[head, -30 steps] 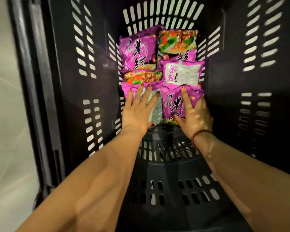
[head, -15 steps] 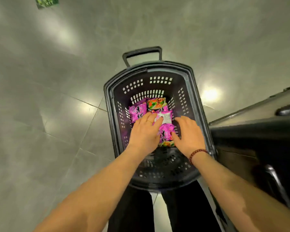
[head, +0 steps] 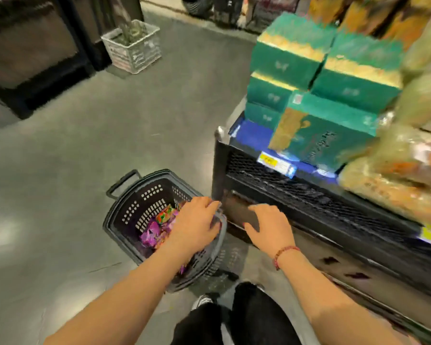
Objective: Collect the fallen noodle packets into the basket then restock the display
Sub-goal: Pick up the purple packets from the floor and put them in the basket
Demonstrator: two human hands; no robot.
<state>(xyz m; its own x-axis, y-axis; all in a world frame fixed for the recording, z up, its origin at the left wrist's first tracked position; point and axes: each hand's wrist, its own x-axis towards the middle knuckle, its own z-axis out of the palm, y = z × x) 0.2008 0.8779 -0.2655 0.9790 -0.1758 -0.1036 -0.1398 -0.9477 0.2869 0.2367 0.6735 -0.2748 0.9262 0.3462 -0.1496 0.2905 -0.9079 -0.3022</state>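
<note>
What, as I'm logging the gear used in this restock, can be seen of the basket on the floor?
The basket is dark and plastic-looking, with slotted and perforated walls and a loop handle at its far end. It stands on the grey floor, close by the corner of the display base. Purple noodle packets lie inside. The left hand is over its right rim; blur hides whether it grips the rim.

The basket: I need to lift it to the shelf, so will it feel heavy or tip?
Probably light: the basket has slotted plastic walls, and only a few noodle packets show low inside it. It likely stays stiff, being moulded plastic. The loose packets would probably slide if it tilts.
</note>
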